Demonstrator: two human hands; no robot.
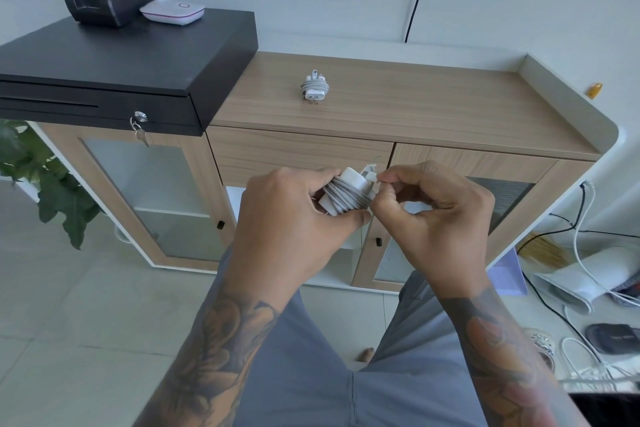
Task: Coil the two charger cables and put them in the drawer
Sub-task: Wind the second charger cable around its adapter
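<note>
Your left hand [298,208] grips the charger [349,196], its grey cable wound around the white brick, long axis slanting up toward your right hand [429,204], which pinches the loose cable tip just beside it. Beyond both hands sits the closed drawer [298,152]; farther back the other coiled charger [314,87] rests on the cabinet top [433,107], roughly between your hands.

1 coiled charger [314,87] on cabinet top [433,107]; 2nd, cable-wrapped [348,192], held before closed drawer [298,149].
</note>
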